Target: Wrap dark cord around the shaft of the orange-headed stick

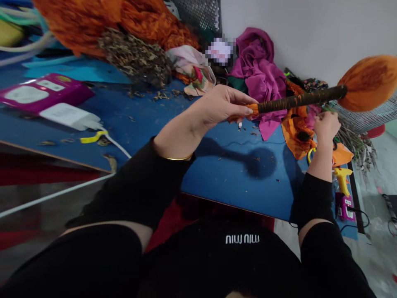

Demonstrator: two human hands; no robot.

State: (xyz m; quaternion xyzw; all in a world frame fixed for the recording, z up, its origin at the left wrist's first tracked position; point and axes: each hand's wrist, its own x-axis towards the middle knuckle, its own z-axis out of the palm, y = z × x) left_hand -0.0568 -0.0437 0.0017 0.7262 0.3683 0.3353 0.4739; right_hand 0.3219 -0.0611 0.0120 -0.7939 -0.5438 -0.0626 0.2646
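Note:
My left hand [218, 105] pinches the orange cloth end of a brown wrapped stick [294, 100]. The stick is raised above the blue table and points right. On its far end sits a rounded orange cloth bulb [369, 85]. Below the stick, at the right, my right hand [328, 124] has its fingers drawn together near some thin green-brown stems; what they hold, if anything, is too small to make out. Orange cloth pieces [297, 138] lie just left of my right hand.
The blue table [229, 178] carries magenta cloth [260, 74], dried plant matter [133, 56] and orange fabric [83, 25]. A purple power strip [46, 93] with a white plug and cable lies left. A yellow glue gun [343, 179] is at the right edge, beside another purple socket [346, 207].

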